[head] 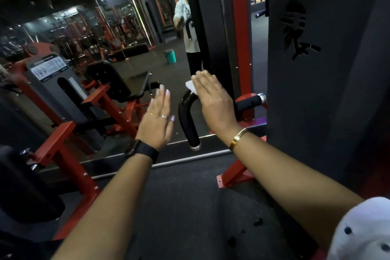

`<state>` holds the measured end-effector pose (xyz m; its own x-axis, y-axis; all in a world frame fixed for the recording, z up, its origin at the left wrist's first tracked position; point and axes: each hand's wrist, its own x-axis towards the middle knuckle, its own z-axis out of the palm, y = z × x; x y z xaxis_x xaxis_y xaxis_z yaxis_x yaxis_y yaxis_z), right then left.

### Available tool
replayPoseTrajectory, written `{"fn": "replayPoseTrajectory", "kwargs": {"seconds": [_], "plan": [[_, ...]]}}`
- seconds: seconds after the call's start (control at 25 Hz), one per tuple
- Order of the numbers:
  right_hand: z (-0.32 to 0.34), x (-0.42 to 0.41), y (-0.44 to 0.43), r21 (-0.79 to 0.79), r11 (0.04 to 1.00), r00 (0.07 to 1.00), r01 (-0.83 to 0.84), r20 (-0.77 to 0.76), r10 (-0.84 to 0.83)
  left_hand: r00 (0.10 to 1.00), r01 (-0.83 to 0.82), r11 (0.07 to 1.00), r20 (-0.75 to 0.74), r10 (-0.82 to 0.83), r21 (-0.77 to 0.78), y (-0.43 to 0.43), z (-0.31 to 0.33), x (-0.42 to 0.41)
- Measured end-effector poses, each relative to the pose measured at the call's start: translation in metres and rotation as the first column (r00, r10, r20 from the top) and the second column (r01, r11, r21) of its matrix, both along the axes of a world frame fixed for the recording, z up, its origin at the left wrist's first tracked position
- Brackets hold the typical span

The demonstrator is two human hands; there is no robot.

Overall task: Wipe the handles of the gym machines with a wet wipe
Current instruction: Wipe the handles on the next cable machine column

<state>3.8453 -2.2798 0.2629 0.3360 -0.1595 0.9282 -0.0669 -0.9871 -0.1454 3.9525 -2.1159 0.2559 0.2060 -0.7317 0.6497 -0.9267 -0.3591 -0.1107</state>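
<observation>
Right hand (213, 101) lies flat, fingers straight, pressing a white wipe (191, 86) onto the top bend of a curved black handle (185, 120), which stands in front of a mirror (126, 44). Left hand (157, 120) hovers spread and holding nothing just beside the handle, apart from it. A second black grip (250, 101) juts from the red frame (240, 27) to the right.

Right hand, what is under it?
A white wet wipe peeks out beneath the right hand, pressed against the bend of the curved black handle. The hand covers the rest of the wipe.
</observation>
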Motion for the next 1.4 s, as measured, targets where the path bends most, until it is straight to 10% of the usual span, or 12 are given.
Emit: {"fn": "replayPoseTrajectory", "kwargs": {"seconds": [0.16, 0.44, 0.72, 0.92, 1.12, 1.4], "plan": [[-0.040, 0.005, 0.020, -0.366, 0.919, 0.974, -0.150, -0.213, 0.074, 0.947, 0.113, 0.980, 0.281, -0.156, 0.165, -0.009, 0.063, 0.025], [-0.023, 0.001, 0.019, -0.295, 0.955, 0.997, 0.002, -0.069, -0.023, 0.556, 0.184, 0.811, 0.622, -0.552, 0.555, -0.085, 0.126, 0.020], [-0.016, 0.020, 0.027, -0.428, 0.903, 0.978, 0.045, -0.166, -0.127, 0.277, 0.115, 0.826, 0.781, -0.560, 0.552, -0.113, 0.136, 0.036], [-0.047, 0.012, 0.034, -0.655, 0.755, 0.926, 0.018, -0.274, -0.259, 0.275, 0.128, 0.772, 0.725, -0.631, 0.623, -0.125, 0.133, 0.032], [-0.023, 0.027, 0.039, -0.471, 0.875, 0.951, 0.109, -0.207, -0.230, 0.216, 0.174, 0.741, 0.709, -0.672, 0.649, -0.132, 0.143, 0.034], [-0.054, 0.009, 0.048, -0.608, 0.793, 0.918, 0.018, -0.305, -0.254, 0.323, 0.186, 0.794, 0.728, -0.605, 0.578, -0.128, 0.125, 0.037]]}}
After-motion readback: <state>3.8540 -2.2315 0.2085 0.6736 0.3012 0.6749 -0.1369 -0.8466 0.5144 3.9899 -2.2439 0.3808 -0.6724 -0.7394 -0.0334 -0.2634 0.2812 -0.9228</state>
